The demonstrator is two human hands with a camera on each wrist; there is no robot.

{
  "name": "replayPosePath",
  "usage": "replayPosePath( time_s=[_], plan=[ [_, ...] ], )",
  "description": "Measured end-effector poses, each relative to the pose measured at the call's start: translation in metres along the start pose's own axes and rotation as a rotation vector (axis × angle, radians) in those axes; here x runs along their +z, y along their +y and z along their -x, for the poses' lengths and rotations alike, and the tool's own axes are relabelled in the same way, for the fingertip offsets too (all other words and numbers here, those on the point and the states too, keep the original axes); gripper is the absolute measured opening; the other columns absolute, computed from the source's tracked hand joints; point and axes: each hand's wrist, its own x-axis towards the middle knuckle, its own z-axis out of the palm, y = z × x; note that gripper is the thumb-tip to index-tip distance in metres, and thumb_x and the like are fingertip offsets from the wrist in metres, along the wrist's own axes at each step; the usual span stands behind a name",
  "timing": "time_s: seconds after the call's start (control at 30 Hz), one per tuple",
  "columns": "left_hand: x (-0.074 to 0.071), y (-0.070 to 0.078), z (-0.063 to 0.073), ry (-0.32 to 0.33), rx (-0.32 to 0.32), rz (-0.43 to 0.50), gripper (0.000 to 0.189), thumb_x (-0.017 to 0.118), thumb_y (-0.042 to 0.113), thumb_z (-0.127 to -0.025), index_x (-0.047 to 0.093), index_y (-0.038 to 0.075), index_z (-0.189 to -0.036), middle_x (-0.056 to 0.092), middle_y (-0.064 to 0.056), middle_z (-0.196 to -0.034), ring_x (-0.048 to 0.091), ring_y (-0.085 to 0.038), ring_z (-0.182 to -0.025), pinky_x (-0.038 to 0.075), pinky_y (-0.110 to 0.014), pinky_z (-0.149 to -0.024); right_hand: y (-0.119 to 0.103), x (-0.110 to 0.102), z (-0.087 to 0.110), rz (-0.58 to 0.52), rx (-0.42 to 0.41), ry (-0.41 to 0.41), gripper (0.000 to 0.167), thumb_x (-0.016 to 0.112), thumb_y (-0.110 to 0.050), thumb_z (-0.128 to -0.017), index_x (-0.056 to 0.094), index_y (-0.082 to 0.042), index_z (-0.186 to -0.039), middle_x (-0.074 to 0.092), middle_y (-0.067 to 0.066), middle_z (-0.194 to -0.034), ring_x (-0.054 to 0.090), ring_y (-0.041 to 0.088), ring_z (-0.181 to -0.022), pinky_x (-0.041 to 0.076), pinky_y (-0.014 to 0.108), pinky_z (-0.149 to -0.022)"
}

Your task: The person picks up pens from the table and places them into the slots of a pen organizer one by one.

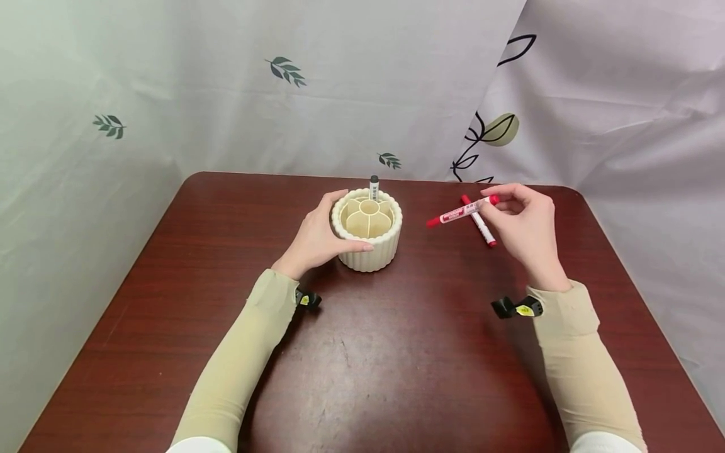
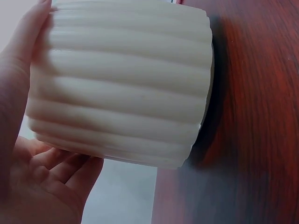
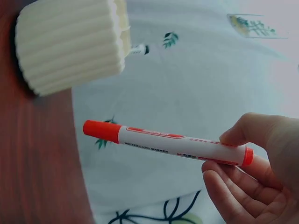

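A cream ribbed pen holder (image 1: 368,255) with petal-shaped compartments stands on the table. My left hand (image 1: 320,238) grips it from the left, thumb across the front and fingers round the back; the left wrist view shows its ribbed wall (image 2: 126,88) close up. A black-capped marker (image 1: 374,187) stands upright in a rear compartment. To the right, my right hand (image 1: 523,220) pinches a red whiteboard marker (image 3: 163,142) near its end, the red cap pointing left toward the holder. Under it in the head view, a second red marker (image 1: 481,226) lies on the table.
The dark red-brown wooden table (image 1: 368,365) has rounded far corners. A pale curtain (image 1: 226,113) with leaf prints hangs behind it and along both sides. Small black cameras are strapped at the left wrist (image 1: 308,299) and right wrist (image 1: 518,307).
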Motion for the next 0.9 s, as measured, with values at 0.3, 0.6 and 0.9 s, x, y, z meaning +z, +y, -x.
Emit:
replayPosePath(
  time_s=[0.3, 0.6, 0.9],
  plan=[
    [-0.003, 0.0, -0.002, -0.008, -0.01, -0.001, 0.116, 0.096, 0.058, -0.058, 0.04, 0.018, -0.152, 0.055, 0.002, -0.142, 0.054, -0.016, -0.124, 0.043, -0.039, -0.103, -0.035, 0.008, -0.007, -0.202, -0.046, 0.035, 0.021, 0.081, -0.006, -0.085, 0.076, 0.004, -0.103, 0.068, 0.002, -0.083, 0.064, 0.015, -0.07, 0.053, 0.019, -0.07],
    [-0.002, -0.001, -0.002, -0.015, -0.007, 0.0, 0.116, 0.097, 0.056, -0.059, 0.04, 0.016, -0.152, 0.054, 0.0, -0.143, 0.054, -0.017, -0.124, 0.044, -0.04, -0.103, -0.065, 0.024, -0.013, -0.324, -0.112, -0.02, 0.021, 0.082, -0.003, -0.084, 0.077, 0.002, -0.104, 0.069, 0.008, -0.086, 0.064, 0.02, -0.071, 0.054, 0.021, -0.066],
    [-0.001, -0.001, -0.002, -0.004, -0.003, -0.003, 0.116, 0.097, 0.054, -0.058, 0.041, 0.014, -0.151, 0.054, -0.001, -0.143, 0.054, -0.019, -0.124, 0.043, -0.041, -0.103, -0.076, 0.049, -0.022, -0.168, -0.137, -0.149, 0.019, 0.083, -0.016, -0.085, 0.079, -0.008, -0.102, 0.069, 0.006, -0.086, 0.067, 0.019, -0.072, 0.055, 0.025, -0.072]
  ],
)
